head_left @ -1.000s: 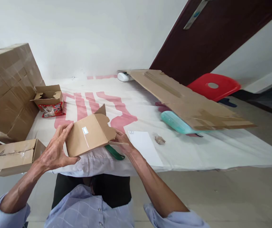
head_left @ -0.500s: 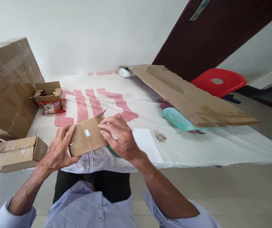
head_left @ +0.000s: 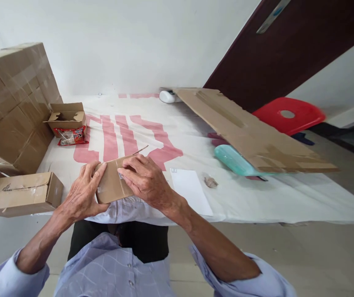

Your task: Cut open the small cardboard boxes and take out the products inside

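A small brown cardboard box [head_left: 112, 185] is held tilted at the table's front edge, one flap standing up at its far right. My left hand [head_left: 85, 192] grips its left end, thumb on the top face and fingers around the side. Over the box's right part lies my right hand [head_left: 146, 179], its fingers bent and pressed on the top face at a small white-and-blue label [head_left: 121, 175], which they mostly cover. Whether the fingertips pinch the label or only press it is hard to tell.
Stacked cartons [head_left: 16, 107] and a taped box [head_left: 22, 192] stand left. Behind are an open box [head_left: 67, 117] and a red packet [head_left: 71, 135]. White paper [head_left: 191, 192] lies right, near a crumpled scrap [head_left: 210, 181], a green item [head_left: 234, 159], a cardboard sheet [head_left: 251, 136] and a red stool [head_left: 288, 115].
My right hand has moved left from the box's right edge onto its top face, covering most of the label. The view has shifted slightly.
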A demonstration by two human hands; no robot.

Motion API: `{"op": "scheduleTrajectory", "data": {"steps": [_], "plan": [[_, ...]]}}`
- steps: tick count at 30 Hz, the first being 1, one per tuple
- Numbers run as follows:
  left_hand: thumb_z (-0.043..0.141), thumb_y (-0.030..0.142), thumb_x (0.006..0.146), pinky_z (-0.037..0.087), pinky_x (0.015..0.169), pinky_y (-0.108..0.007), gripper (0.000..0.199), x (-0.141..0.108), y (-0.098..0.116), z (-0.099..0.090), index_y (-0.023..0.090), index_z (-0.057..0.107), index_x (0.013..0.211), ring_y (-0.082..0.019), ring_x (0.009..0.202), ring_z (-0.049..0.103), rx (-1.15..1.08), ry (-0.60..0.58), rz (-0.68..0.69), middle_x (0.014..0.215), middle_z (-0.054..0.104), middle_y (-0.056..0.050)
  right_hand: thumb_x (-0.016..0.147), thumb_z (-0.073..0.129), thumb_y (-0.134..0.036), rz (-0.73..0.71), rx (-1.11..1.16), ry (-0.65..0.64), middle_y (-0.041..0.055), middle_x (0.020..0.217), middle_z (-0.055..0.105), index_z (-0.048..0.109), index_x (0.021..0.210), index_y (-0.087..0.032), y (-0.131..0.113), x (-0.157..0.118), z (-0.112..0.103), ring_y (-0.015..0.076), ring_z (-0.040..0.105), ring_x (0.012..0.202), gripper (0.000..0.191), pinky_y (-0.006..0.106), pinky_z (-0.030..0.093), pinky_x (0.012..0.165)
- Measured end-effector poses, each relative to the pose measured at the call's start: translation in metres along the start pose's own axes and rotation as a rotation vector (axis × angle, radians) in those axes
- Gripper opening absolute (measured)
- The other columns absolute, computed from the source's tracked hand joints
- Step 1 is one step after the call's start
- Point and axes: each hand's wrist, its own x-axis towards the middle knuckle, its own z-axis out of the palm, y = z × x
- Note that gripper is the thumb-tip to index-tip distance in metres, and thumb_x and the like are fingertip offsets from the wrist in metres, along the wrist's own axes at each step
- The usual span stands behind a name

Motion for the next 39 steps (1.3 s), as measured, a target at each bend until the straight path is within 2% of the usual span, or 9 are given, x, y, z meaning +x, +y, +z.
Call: {"op": "scheduleTrajectory", "data": {"steps": [12,39], "plan": [[0.083,0.025,0.071,0.063,0.099,-0.057,0.125,-0.0023,0.0002,0.0011,0.028,0.016,0.177,-0.042,0.135,0.053,-0.009,0.006,-0.005,0.159,0.046,-0.021,0.106,0.059,-0.005,-0.002,0.012,-0.035,0.0090,0.100,0.073,0.074,0.094,-0.019,-0.0027,0.0046,-0.0024,0.0252,0.059,0.099,0.024,0.040,0.046,0.085],[0.083,0.021,0.071,0.064,0.098,-0.054,0.127,-0.0059,0.0047,0.0005,0.031,0.014,0.176,-0.042,0.138,0.053,-0.026,0.002,-0.011,0.159,0.045,-0.020,0.106,0.054,-0.006,0.067,0.092,-0.102,0.0094,0.102,0.072,0.073,0.099,-0.020,-0.0040,0.0039,0.0056,0.0267,0.060,0.101,0.024,0.042,0.046,0.089]]}}
